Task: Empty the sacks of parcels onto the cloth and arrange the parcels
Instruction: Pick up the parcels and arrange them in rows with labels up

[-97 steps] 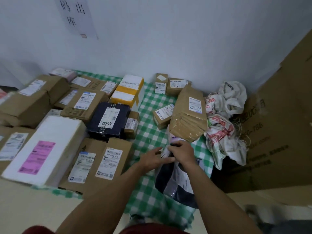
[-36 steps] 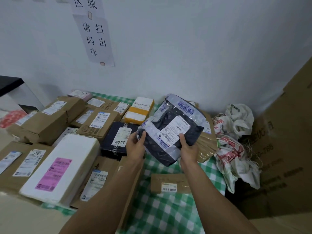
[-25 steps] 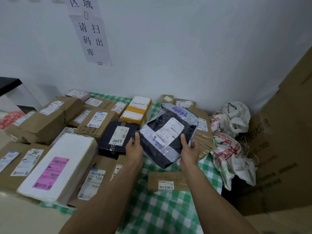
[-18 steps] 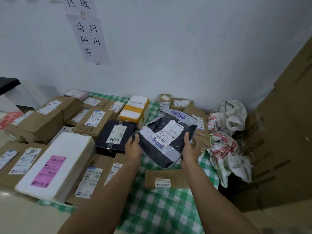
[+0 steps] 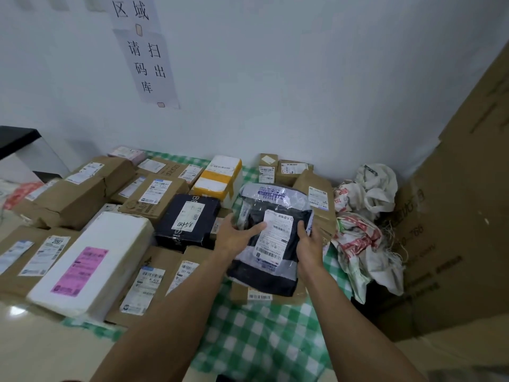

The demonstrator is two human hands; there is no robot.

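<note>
Left hand (image 5: 234, 235): grips the mailer bag's left edge, thumb laid across the front towards the label.
Mailer bag (image 5: 275, 238): clear-and-grey plastic around something dark, with a white barcode label; held low over the green checked cloth (image 5: 261, 340), its bottom edge overlapping a flat brown parcel (image 5: 267, 295).
Right hand (image 5: 308, 244): grips the bag's right edge, thumb on front.
Sacks (image 5: 366, 216): crumpled white with red print, lying at the cloth's right end.
Writing: "2097" on a brown box label (image 5: 57, 241); "85hh" handwritten on the black box (image 5: 187, 219); wall sign (image 5: 146, 51) reads 区域 and 请扫码出库.
Change: half a second ago the bag was higher and more tilted, with the flat parcel fully visible.
</note>
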